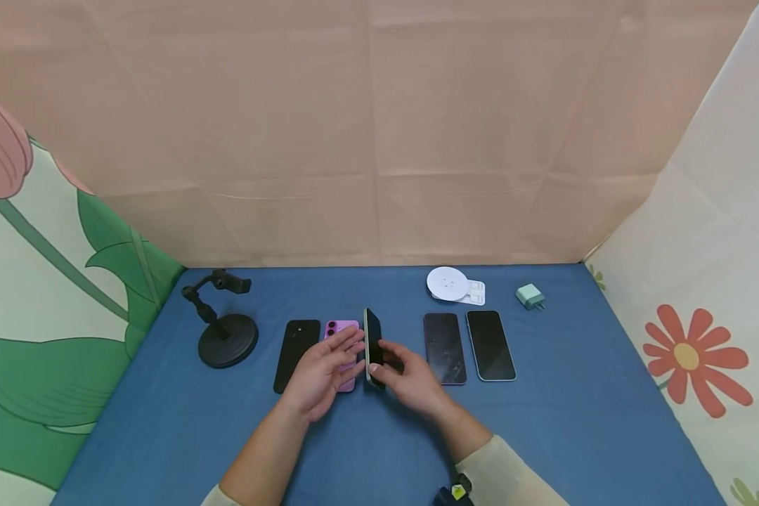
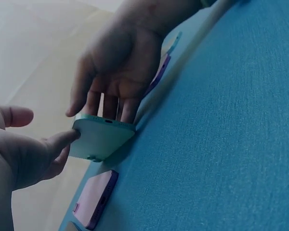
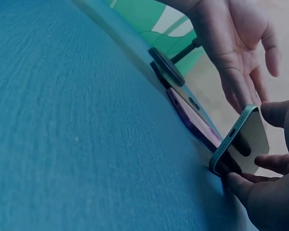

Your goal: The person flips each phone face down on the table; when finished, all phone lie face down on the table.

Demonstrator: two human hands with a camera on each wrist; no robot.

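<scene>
Above the middle of a table draped in blue cloth, your right hand grasps a slim, pale green phone with a dark glass screen, thumb and fingers set about its edges. You hold the phone tipped up on its long side, screen toward the right hand and green back toward the left, a pose that probably leaves both faces within reach. Your left hand clasps nothing; its fingers extend beside the green back, perhaps to steady it, though contact is hard to tell.

Beneath your left fingers, a purple phone lies lens side up, next to a matte black phone, also back up. To your right, two black-screened phones rest face up, the pairs apart, seemingly to leave you working room between. A jointed black stand with a round base stands at far left; a white disc on a flat plate and a mint-green plug adapter sit toward the back, apparently out of your hands' way.
</scene>
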